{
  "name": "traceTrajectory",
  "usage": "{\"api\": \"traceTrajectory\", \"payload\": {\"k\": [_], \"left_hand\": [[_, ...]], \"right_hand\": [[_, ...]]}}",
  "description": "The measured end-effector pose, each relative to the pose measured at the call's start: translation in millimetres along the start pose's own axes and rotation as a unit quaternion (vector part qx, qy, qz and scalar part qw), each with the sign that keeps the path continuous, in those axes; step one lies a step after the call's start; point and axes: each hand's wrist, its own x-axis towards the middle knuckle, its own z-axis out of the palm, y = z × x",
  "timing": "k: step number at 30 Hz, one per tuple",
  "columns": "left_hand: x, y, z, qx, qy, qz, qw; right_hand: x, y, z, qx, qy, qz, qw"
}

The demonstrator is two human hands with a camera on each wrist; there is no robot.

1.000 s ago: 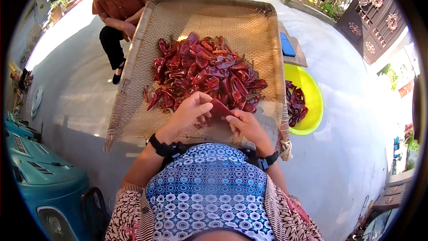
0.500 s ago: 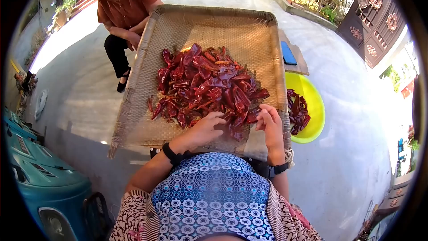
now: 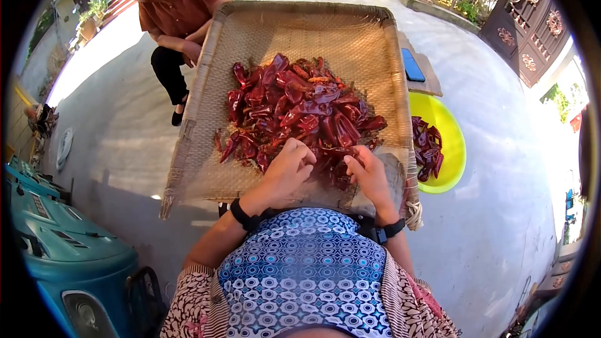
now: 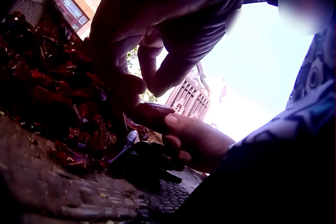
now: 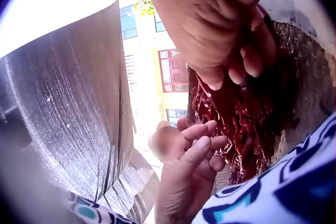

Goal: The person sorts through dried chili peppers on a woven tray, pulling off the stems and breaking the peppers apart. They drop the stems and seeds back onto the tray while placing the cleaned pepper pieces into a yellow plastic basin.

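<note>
A heap of glossy dark red dried chili peppers (image 3: 294, 106) lies on a woven tray (image 3: 250, 25). At the heap's near edge my right hand (image 3: 370, 178) pinches one dried chili pepper (image 4: 152, 115) between thumb and fingers. My left hand (image 3: 289, 168) hovers just left of it, fingers loosely bent, nothing visible in its grasp. In the left wrist view its fingertips come right up to that pepper's end. The right wrist view has the left hand (image 5: 191, 176) below the right hand (image 5: 215, 29), whose fingers point down over the peppers.
Right of the tray stands a yellow basin (image 3: 454, 150) with more chili peppers inside. A blue phone-like object (image 3: 413, 66) lies on a board (image 3: 432, 81) behind it. A person (image 3: 188, 12) sits at the tray's far left. A teal vehicle (image 3: 69, 238) stands at lower left.
A second ago both hands held a pepper between them. They then parted, the right moving toward the tray's right side. Now the right hand is back nearer the left, pinching a pepper.
</note>
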Motion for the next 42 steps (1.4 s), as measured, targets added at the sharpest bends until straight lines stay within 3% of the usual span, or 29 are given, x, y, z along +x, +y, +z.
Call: {"api": "traceTrajectory", "payload": {"k": [3,6,7,10,14,18,19,28,31,34,37,38,40,42], "left_hand": [[0,6,-5,0.082,-0.116,-0.057,0.988],[-5,-6,2,0.147,-0.161,-0.015,0.976],[-4,-9,2,0.155,-0.191,-0.027,0.969],[-6,-20,7,0.154,-0.139,-0.021,0.978],[-7,-16,2,0.12,-0.091,0.012,0.989],[-8,-6,0,0.108,-0.083,0.07,0.988],[-8,-6,1,0.108,-0.079,0.086,0.987],[2,-4,-4,0.015,-0.117,0.103,0.988],[1,12,0,-0.051,-0.043,0.037,0.997],[8,15,0,0.051,-0.068,0.033,0.996],[16,-3,12,0.074,-0.113,0.116,0.984],[18,-7,17,0.087,-0.116,0.143,0.979],[24,-10,21,0.149,-0.154,0.141,0.966],[26,-5,23,0.192,-0.181,0.127,0.956]], "right_hand": [[0,-4,-20,0.075,0.098,-0.004,0.992],[-1,-4,-37,0.318,0.209,-0.048,0.924],[-2,-3,-40,0.331,0.205,-0.031,0.92],[-4,2,-45,0.37,0.193,0.018,0.909],[-4,-2,-24,0.164,0.06,0.005,0.985],[-4,-7,-5,0.039,-0.051,-0.023,0.998],[-1,-3,-3,-0.041,-0.069,-0.098,0.992],[-3,7,-2,0.044,-0.074,0.011,0.996],[1,14,-10,0.09,-0.007,0.003,0.996],[2,13,-34,0.248,0.122,0.013,0.961],[3,21,-57,0.442,0.236,0.02,0.865],[5,36,-65,0.503,0.237,-0.01,0.831],[0,24,-64,0.524,0.214,0.001,0.824],[-1,20,-58,0.447,0.181,0.025,0.876]]}}
